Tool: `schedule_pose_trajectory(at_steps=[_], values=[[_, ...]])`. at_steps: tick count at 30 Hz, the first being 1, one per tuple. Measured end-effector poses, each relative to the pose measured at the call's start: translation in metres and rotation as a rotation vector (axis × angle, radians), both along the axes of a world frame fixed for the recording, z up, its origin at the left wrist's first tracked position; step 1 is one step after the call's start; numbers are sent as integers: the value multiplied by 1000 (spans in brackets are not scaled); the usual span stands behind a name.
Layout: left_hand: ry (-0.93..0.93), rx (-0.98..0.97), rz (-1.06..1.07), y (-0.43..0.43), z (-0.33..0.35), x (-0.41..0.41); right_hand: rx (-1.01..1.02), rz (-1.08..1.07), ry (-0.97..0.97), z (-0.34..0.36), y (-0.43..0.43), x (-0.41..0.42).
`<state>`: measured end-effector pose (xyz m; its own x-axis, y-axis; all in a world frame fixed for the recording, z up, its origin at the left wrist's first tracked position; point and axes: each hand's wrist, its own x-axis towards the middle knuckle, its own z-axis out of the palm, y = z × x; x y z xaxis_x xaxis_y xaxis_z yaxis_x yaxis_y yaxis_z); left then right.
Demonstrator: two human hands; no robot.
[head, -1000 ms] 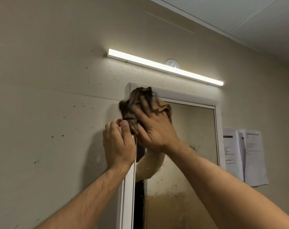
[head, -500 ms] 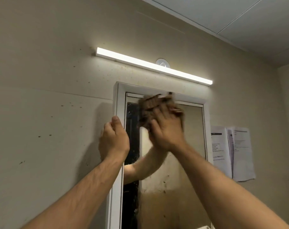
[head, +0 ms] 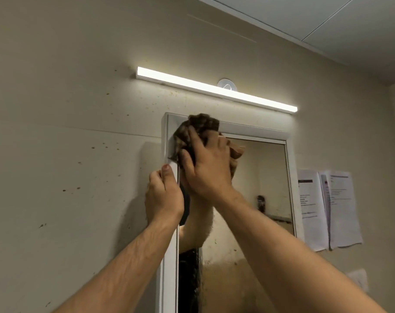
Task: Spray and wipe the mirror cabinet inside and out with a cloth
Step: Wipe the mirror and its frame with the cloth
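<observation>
Right hand (head: 206,170) is on the brown cloth (head: 197,129), fingers spread and bent over the bunched wad, thumb hooked in under its lower edge. That's a clamp on the cloth, pressing it flat to the surface.

Cloth sits at the top left corner of the mirror cabinet (head: 255,129), centre of frame. It covers the corner of the white frame and the upper left bit of the mirror (head: 262,172).

Delta vs 0.5 s ago: the cloth was further right then, on the glass just under the top rail, and motion-blurred. Now it's back left over the corner and sharp. That matches the spot it had 1.0 s ago, so one stroke out and back.

Left hand (head: 163,196) is in the same place on the cabinet's left edge, just below the cloth. Fingers are wrapped round the side, out of sight, with the thumb laid up the front of the frame. Gripping, not flat. Half a second ago the thumb was tucked more to the side.

The two hands nearly touch, with the right thumb just above the left thumb tip.

Can't tell if the door is ajar.

Wall (head: 67,154) left of the cabinet is speckled with brown spots. Lit light bar (head: 214,90) above the cabinet. Papers (head: 330,208) are stuck to the wall at right of frame.
</observation>
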<state>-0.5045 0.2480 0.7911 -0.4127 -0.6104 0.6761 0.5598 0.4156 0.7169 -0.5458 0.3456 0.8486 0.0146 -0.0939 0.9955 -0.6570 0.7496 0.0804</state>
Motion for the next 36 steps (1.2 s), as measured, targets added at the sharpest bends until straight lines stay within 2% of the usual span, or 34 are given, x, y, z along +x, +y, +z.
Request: schedule_pose_trajectory(at_steps=[2, 5, 8, 9, 11, 13, 15, 17, 20, 22, 24, 27, 28, 29, 30, 33, 34, 36], values=[[1, 16, -24, -2, 0, 0, 78, 69, 83, -21, -9, 4], [-22, 2, -24, -1, -2, 4, 328, 183, 171, -78, 24, -8], [-28, -25, 39, 3, -3, 8, 512, 101, 194, -110, 65, -21], [-20, -30, 64, 3, -4, 9, 487, 60, 159, -102, 70, -24], [-5, -32, 95, 2, -5, 8, 300, -7, 92, -62, 65, -23], [10, -36, 92, 2, -7, 4, 103, 1, 29, -11, 46, -14], [26, -40, 90, 2, -7, 3, 30, 27, -25, 12, 17, -5], [32, -34, 88, 1, -6, 1, 152, 13, 16, -6, -4, -3], [53, -5, 58, -3, -10, -1, 495, 18, 165, -46, 10, -16], [48, -21, 59, -2, -12, 0, 538, -18, 198, -38, 35, -31], [25, -33, 75, -2, -12, 0, 252, -41, 32, -28, 56, -44], [-6, -54, 74, -2, -14, -1, -409, 2, -370, -24, 76, -54], [-8, -55, 75, -2, -14, -2, -495, 12, -442, -23, 71, -51], [-5, -54, 78, -3, -14, -2, -468, -4, -444, -24, 61, -45], [-1, -54, 78, -2, -14, -2, -344, -30, -365, -26, 51, -37], [7, -73, 96, -4, -14, 0, 324, -41, 73, -40, 24, -24], [11, -91, 109, -5, -14, 1, 478, -55, 161, -38, 29, -27], [4, -144, 146, -6, -16, 3, 579, -96, 220, -25, 58, -44]])
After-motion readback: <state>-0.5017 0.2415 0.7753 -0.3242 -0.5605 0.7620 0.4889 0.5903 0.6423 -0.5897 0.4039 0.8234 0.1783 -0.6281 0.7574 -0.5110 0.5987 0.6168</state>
